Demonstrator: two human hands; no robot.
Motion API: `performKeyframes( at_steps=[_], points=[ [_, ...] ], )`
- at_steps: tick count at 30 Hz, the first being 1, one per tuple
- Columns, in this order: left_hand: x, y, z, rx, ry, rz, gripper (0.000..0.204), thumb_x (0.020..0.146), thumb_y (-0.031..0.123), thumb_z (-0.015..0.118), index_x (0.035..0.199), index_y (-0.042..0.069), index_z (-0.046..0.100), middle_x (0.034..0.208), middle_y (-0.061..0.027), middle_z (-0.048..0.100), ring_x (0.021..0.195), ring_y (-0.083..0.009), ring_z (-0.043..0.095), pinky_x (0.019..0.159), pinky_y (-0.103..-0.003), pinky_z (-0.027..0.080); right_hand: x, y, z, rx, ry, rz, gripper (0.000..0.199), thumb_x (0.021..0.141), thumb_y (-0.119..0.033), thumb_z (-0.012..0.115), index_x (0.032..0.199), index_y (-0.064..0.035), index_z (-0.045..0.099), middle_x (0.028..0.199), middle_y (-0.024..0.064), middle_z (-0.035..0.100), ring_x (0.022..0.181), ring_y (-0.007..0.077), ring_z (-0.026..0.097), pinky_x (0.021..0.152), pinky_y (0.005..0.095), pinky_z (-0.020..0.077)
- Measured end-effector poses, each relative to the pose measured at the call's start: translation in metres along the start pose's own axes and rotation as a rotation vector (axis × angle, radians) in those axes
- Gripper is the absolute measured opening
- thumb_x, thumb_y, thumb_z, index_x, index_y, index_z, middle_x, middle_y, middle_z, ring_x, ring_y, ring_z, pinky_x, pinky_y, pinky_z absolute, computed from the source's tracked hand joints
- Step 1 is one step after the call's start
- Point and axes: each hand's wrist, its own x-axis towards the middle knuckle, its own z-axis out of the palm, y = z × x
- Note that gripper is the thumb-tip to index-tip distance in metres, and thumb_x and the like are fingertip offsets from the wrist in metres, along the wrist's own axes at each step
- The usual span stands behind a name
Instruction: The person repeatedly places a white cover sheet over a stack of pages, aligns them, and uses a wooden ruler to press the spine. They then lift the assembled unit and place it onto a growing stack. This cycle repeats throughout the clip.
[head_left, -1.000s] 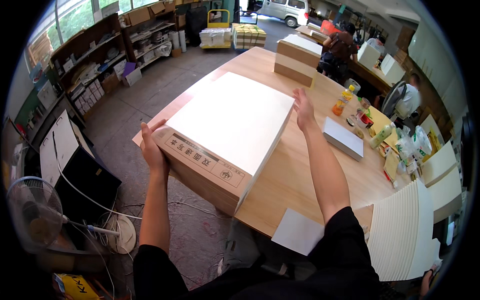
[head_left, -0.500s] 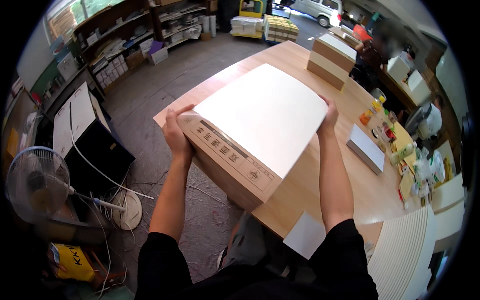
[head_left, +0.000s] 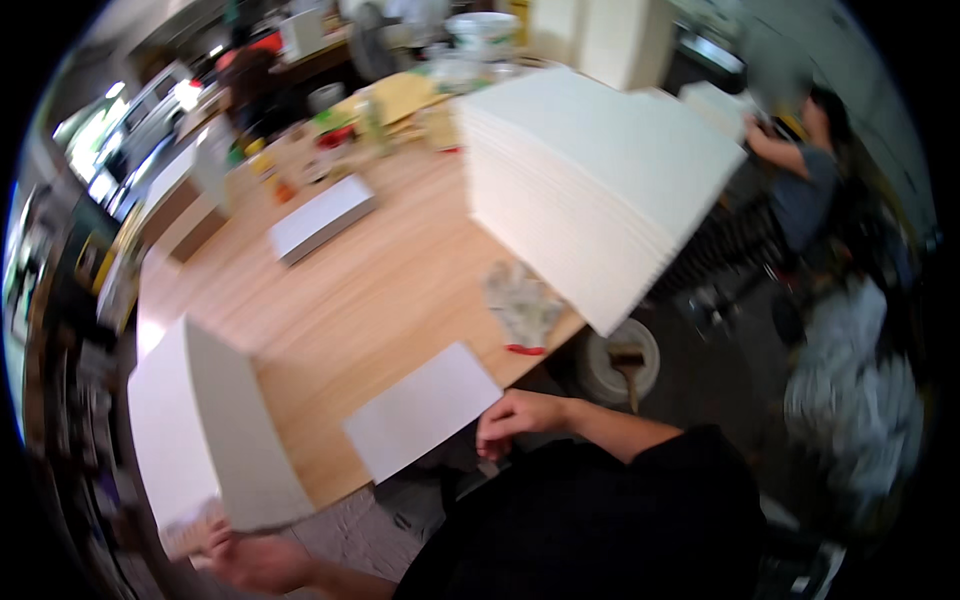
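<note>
A large brown-ended box with a white top (head_left: 170, 430) rests at the table's left end, its long side pale and blurred. At the box's near lower corner, my left hand (head_left: 260, 562) has its fingers bent against the end; motion smears them. My right hand (head_left: 525, 418) hangs at the table's front edge with curled fingers, nothing visible in them. Beside it, a white sheet (head_left: 425, 410) lies flat at the edge. A pale work glove with a red cuff (head_left: 525, 305) lies farther right.
A tall stack of white boards (head_left: 590, 180) stands on the table's right. Farther back are a thin white-topped block (head_left: 322, 218), another brown box (head_left: 190, 225) and bottles. A white bucket with a brush (head_left: 620, 365) stands below the edge. Another person (head_left: 808, 180) works at the right.
My view has swung right. The box, earlier held up between both hands, now rests at the table's left end. My right hand has let go of it and moved near the white sheet.
</note>
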Motion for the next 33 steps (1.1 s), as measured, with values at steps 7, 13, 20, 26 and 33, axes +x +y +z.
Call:
performKeyframes(
  at_steps=[7, 13, 20, 26, 33],
  points=[
    [-0.193, 0.078, 0.201, -0.538, -1.191, -0.968, 0.051, 0.115, 0.026, 0.040, 0.075, 0.000, 0.056, 0.082, -0.0174, 0.069, 0.079, -0.0296, 0.068, 0.078, -0.039, 0.055, -0.223, 0.213, -0.078, -0.549, 1.558, 0.587, 0.045, 0.098, -0.041, 0.072, 0.115, 0.0007, 0.070, 0.113, 0.0196, 0.075, 0.103, 0.0368, 0.074, 0.089, 0.0451, 0.0600],
    [-0.249, 0.066, 0.262, -0.585, -1.611, -1.142, 0.051, 0.114, 0.037, 0.044, 0.097, -0.003, 0.069, 0.104, -0.0186, 0.074, 0.104, -0.0289, 0.069, 0.095, -0.040, 0.053, -0.229, 0.330, -0.091, -0.380, 1.453, 0.809, 0.060, 0.089, -0.033, 0.079, 0.127, 0.0070, 0.057, 0.135, 0.0310, 0.059, 0.123, 0.0455, 0.062, 0.099, 0.0527, 0.0537],
    [-0.323, 0.087, 0.333, -0.725, -1.171, -2.256, 0.049, 0.105, 0.023, 0.049, 0.144, -0.007, 0.049, 0.159, -0.0257, 0.044, 0.150, -0.0389, 0.040, 0.126, -0.053, 0.035, -0.215, 0.335, -0.120, -0.328, 1.584, 0.618, 0.053, 0.098, -0.031, 0.066, 0.135, 0.0059, 0.054, 0.127, 0.0304, 0.065, 0.120, 0.0449, 0.064, 0.099, 0.0521, 0.0523],
    [-0.346, 0.095, 0.373, -1.113, -0.805, -2.394, 0.054, 0.091, 0.004, 0.046, 0.143, -0.013, 0.046, 0.158, -0.0286, 0.042, 0.152, -0.0427, 0.037, 0.128, -0.054, 0.034, -0.243, 0.292, -0.137, 0.303, 1.663, 0.116, 0.035, 0.102, -0.033, 0.056, 0.114, -0.0012, 0.062, 0.085, 0.0114, 0.064, 0.075, 0.0253, 0.064, 0.067, 0.0395, 0.0499],
    [-0.339, 0.094, 0.381, -0.994, -0.559, -2.468, 0.047, 0.092, 0.003, 0.042, 0.135, -0.016, 0.048, 0.150, -0.0317, 0.048, 0.145, -0.0485, 0.043, 0.126, -0.059, 0.037, -0.293, 0.149, -0.069, 0.764, 1.436, -0.702, 0.021, 0.099, -0.011, 0.055, 0.118, -0.0067, 0.061, 0.076, 0.0001, 0.052, 0.059, 0.0087, 0.046, 0.052, 0.0249, 0.0346]
  ],
)
